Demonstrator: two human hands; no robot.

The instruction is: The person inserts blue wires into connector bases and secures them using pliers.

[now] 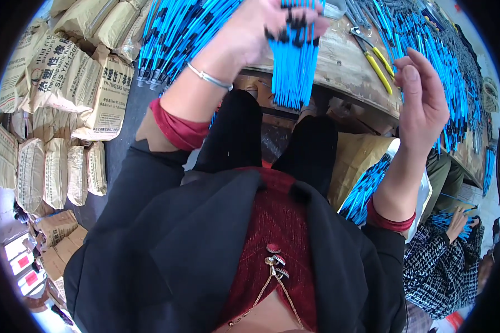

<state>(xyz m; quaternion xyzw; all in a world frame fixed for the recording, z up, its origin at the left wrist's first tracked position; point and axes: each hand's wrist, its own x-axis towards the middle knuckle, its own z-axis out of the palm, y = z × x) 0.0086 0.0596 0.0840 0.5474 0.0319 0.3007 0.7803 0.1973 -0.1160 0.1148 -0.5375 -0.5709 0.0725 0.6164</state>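
At the top of the view, my left hand (261,28) is closed round a bundle of thin blue tubes (293,77) with black pieces on them. The bundle hangs down past the near edge of the wooden table, its ends fanned slightly. The fingers of that hand are somewhat blurred. My right hand (423,108) is raised at the table's right part, its fingers loosely bent and apart, with nothing seen in it. Close beyond it lies a pile of blue tubes with dark fittings (436,61). Pliers with yellow handles (379,69) rest on the table between my hands.
Another heap of blue tubes (175,33) lies at the far left. Stacked paper sacks (61,77) stand further left. An open sack holding more tubes (366,186) is beside my right knee. At the lower right, a person in a checked jacket (439,269) handles similar tubes.
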